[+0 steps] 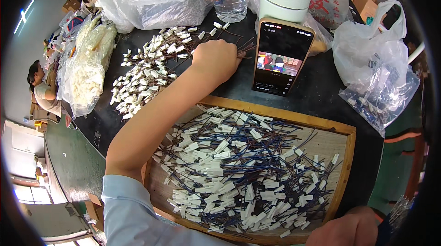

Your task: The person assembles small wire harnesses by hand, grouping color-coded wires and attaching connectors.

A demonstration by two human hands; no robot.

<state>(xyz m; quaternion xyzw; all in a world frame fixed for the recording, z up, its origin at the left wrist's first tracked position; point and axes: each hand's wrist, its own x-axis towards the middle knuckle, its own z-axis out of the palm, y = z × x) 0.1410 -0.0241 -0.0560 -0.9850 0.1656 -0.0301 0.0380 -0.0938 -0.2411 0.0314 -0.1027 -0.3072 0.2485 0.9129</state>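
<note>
Right hand (pixel 344 231) at five o'clock, grip unclear, left hand (pixel 215 60) at twelve closed around dark wires (pixel 246 50), white connector pile (pixel 142 78) at ten, wooden-rimmed tray (pixel 351 142) at six; apparently gathering leads, next move likely needing a steady pinch.

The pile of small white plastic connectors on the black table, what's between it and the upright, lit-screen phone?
In the head view, the person's bare left hand, with thin dark wires poking out, is between the pile and the phone.
</note>
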